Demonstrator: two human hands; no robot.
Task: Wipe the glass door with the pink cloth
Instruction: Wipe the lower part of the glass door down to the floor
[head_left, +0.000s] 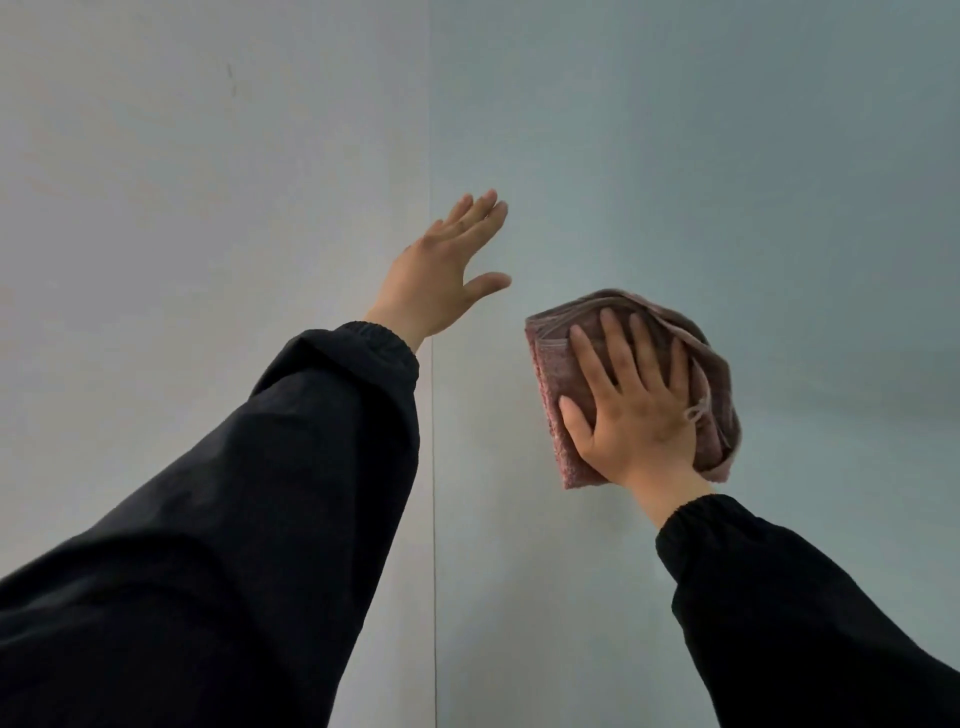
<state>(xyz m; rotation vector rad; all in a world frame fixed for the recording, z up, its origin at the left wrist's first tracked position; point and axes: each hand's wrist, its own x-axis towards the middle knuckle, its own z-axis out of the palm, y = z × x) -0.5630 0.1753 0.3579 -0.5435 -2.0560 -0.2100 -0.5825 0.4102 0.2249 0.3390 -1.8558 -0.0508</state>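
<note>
The pale blue-grey frosted glass door (701, 156) fills the frame, with a thin vertical seam (432, 467) running down left of centre. No streaks or wet trails show, so how much is already wiped cannot be told; most of the surface probably remains. Two black sleeves rise from the lower corners. At centre, the left hand (441, 270) spreads open against the panel, holding nothing. Right of centre, the right hand (631, 400) presses flat, fingers splayed, pinning the folded pink terry cloth (556, 364) to the glass.
</note>
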